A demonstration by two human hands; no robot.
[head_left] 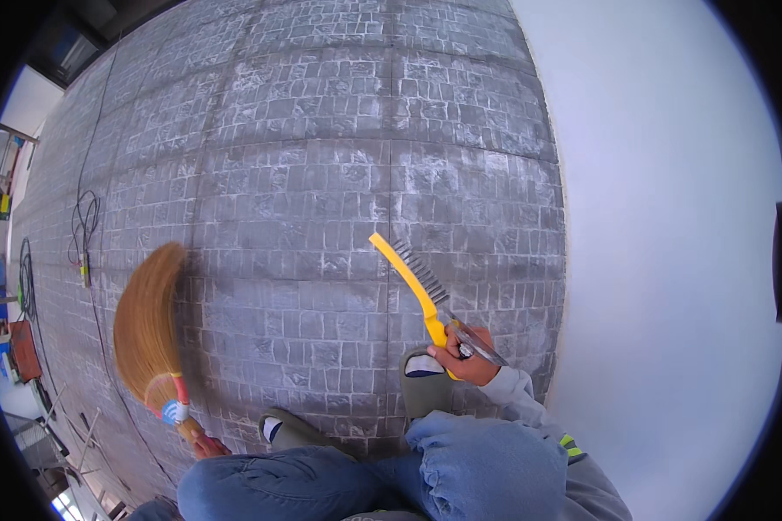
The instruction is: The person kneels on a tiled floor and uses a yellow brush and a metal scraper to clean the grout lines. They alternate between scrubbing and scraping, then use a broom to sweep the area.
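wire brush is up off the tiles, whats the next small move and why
Probably lower the yellow wire brush onto the grey tiled surface: the right hand holds it raised with bristles off the tiles, chalky white residue shows in the joints, and the left hand holds the broom aside.

No packages, signs or screens show here; the only label is a small white-and-blue band (175, 410) around the broom's neck.

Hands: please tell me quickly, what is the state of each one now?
Left hand: closed on the handle of the straw broom; mostly hidden by the knee.
Right hand: closed on the yellow wire brush, together with a thin metal tool.
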